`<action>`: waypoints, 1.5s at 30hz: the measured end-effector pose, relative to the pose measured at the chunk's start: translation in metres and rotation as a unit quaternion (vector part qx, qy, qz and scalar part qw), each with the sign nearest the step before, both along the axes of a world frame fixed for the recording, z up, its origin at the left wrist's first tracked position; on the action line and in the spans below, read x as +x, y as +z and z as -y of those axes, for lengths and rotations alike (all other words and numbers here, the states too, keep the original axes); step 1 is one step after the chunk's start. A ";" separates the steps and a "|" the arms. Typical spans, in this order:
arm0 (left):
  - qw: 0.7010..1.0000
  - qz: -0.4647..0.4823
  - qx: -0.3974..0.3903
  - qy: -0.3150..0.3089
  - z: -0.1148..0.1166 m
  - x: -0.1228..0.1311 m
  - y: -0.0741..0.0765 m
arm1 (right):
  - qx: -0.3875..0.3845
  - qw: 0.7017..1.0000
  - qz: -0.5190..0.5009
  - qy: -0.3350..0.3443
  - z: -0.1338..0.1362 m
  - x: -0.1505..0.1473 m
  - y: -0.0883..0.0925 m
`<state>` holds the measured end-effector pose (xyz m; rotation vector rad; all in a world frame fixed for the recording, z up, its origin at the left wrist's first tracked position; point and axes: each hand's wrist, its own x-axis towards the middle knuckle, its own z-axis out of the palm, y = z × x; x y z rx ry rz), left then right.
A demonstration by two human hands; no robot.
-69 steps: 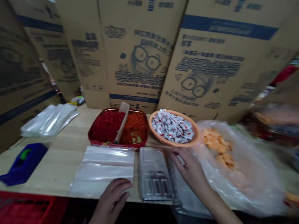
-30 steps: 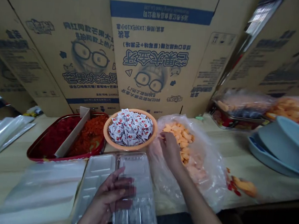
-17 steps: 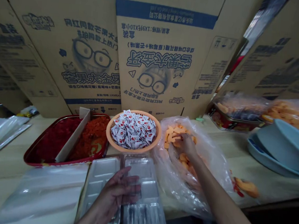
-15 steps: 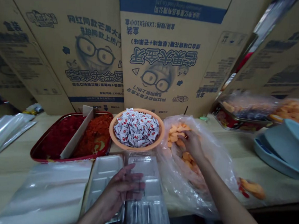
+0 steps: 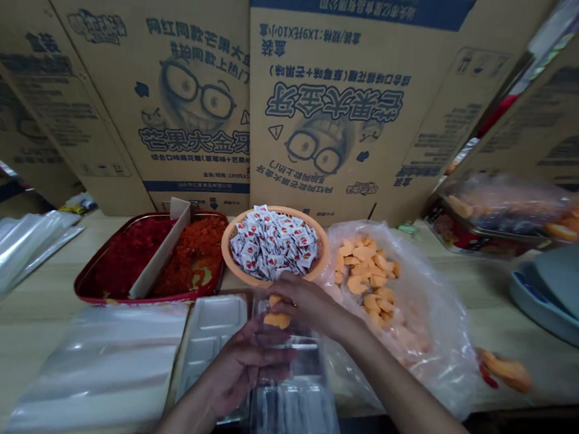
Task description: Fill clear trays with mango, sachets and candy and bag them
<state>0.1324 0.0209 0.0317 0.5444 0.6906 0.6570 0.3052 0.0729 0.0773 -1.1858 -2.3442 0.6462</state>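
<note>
My right hand point(image 5: 312, 306) pinches orange candy pieces point(image 5: 277, 320) over the far end of a clear plastic tray point(image 5: 299, 405). Beneath it my left hand point(image 5: 253, 361) hovers over the tray's left side, palm turned inward and fingers stretched out. Whether its fingertips touch the tray, I cannot tell. Another clear tray point(image 5: 219, 315) with moulded compartments lies to the left, partly hidden by my left hand. On the right, an open plastic bag point(image 5: 427, 308) holds more curved orange pieces. Just behind my right hand is an orange basket point(image 5: 226, 245) full of small printed white sachets point(image 5: 272, 242).
A red tin point(image 5: 77, 287), split by a card divider point(image 5: 161, 250), holds dark red and orange-red bits. Clear plastic sleeves point(image 5: 102, 363) lie at front left. Printed cardboard boxes point(image 5: 332, 60) wall off the back. Blue basins point(image 5: 548, 304) stand on the right.
My right hand has left the bag and come left to the tray with orange candy pieces. My left hand stays over the tray. The view has shifted slightly.
</note>
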 end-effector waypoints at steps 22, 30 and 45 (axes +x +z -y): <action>0.997 0.012 -0.016 0.080 -0.008 -0.038 0.004 | 0.081 0.866 0.110 -0.481 -0.061 0.161 -0.059; 0.991 0.021 -0.008 0.133 -0.006 -0.041 0.003 | -0.104 0.850 -0.409 -0.316 -0.011 0.007 0.004; 0.966 0.057 0.010 0.250 -0.003 -0.069 0.005 | 0.110 0.970 0.007 -0.216 -0.022 -0.105 -0.020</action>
